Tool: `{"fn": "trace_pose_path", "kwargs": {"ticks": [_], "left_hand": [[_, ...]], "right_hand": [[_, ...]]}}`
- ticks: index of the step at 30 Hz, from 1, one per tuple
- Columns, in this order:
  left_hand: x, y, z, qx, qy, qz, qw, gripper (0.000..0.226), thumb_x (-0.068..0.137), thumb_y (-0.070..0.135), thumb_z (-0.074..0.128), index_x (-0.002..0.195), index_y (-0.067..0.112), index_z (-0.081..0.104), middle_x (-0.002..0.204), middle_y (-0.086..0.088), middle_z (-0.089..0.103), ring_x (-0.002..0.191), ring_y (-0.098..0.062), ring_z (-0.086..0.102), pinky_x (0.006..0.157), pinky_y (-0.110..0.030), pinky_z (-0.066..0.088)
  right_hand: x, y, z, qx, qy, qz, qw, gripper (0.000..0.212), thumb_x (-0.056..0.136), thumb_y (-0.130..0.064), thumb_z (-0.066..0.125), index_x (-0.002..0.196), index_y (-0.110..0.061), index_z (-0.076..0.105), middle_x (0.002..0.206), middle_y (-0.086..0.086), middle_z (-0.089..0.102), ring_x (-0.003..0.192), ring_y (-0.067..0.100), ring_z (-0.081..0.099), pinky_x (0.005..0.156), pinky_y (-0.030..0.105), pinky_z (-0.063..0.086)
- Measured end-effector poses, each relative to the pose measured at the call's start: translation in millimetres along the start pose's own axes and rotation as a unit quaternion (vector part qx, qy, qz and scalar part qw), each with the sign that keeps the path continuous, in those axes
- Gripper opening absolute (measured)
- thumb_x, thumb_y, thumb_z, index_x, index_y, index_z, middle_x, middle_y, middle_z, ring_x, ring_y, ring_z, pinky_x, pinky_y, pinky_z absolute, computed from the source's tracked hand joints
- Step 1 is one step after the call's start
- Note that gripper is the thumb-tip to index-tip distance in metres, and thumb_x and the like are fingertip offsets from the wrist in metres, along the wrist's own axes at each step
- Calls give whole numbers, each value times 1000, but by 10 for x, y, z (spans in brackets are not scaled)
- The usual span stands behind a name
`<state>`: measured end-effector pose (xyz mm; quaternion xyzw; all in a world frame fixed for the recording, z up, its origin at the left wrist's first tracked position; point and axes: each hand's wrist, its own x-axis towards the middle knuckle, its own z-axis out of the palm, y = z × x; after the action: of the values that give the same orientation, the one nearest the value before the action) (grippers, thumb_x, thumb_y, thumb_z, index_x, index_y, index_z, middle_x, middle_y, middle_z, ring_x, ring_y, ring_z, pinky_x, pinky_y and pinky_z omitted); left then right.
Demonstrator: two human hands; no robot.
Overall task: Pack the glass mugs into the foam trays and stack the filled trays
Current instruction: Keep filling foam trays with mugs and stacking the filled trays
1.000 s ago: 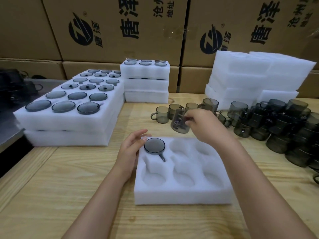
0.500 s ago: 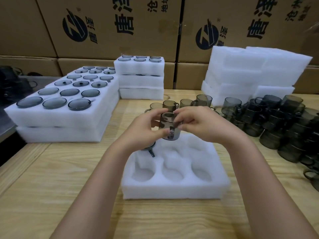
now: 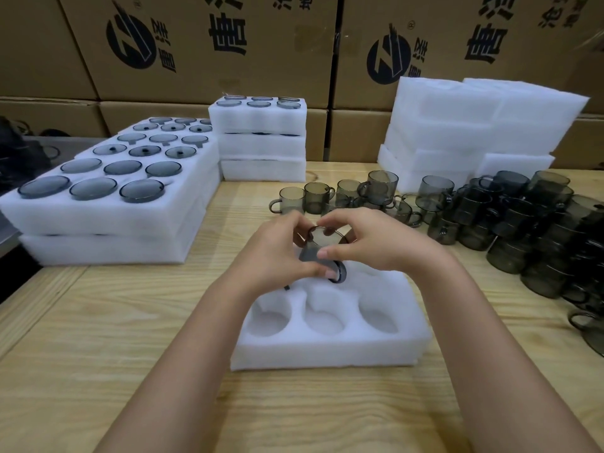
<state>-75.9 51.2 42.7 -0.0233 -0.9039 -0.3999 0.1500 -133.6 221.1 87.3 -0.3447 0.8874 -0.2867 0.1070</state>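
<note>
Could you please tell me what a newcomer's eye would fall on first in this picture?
At the centre, the left hand and the right hand grip one smoky glass mug over the back row of a white foam tray on the wooden table. A dark heap of loose mugs crowds the right side. Filled trays are stacked on the left.

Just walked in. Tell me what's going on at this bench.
A person is packing mugs. The left hand and right hand share a grip on one smoky grey glass mug, held over the far row of a white six-pocket foam tray on the pale wooden table. The tray's three near pockets are empty. A heap of loose grey glass mugs waits on the right. Filled white foam trays sit stacked on the left.
</note>
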Motion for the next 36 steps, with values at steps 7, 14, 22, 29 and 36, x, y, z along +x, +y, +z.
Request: {"fn": "trace_pose_path", "kwargs": {"ticks": [7, 14, 22, 29, 36], "left_hand": [[8, -72, 23, 5, -26, -5, 1000, 66, 50, 51, 87, 99, 28, 49, 103, 12, 58, 101, -5, 54, 77, -23, 45], [-15, -90, 13, -30, -31, 0, 999, 57, 57, 51, 75, 103, 25, 53, 103, 8, 62, 100, -4, 58, 83, -23, 45], [-4, -109, 17, -15, -30, 10, 999, 54, 62, 36, 85, 100, 20, 50, 99, 7, 60, 98, -5, 57, 79, -23, 46], [11, -31, -54, -84, -66, -35, 994, 46, 68, 44, 58, 111, 27, 54, 113, 7, 58, 108, -8, 53, 88, -30, 45], [-20, 125, 151, 84, -56, 27, 994, 86, 87, 70, 12, 153, 15, 11, 161, 2, 11, 146, -9, 12, 116, -26, 14]], "right_hand": [[28, -13, 43, -70, -5, -29, 997, 52, 84, -40, 67, 132, -33, 49, 124, -10, 56, 91, 9, 59, 73, 24, 39], [31, -16, 37, -92, -22, -60, 994, 49, 89, -33, 62, 135, -31, 48, 134, -6, 54, 95, 11, 57, 82, 26, 39], [58, -35, 106, -129, -13, -76, 989, 51, 85, -27, 66, 133, -30, 49, 127, -5, 54, 94, 4, 41, 80, 24, 34], [78, 105, 66, -28, 0, -54, 998, 49, 81, -49, 64, 127, -41, 51, 121, -17, 57, 104, 0, 50, 76, 14, 37], [233, 45, 428, -81, 24, -29, 996, 53, 100, -28, 36, 150, -29, 18, 159, -7, 9, 146, 23, 0, 115, 51, 0]]}}
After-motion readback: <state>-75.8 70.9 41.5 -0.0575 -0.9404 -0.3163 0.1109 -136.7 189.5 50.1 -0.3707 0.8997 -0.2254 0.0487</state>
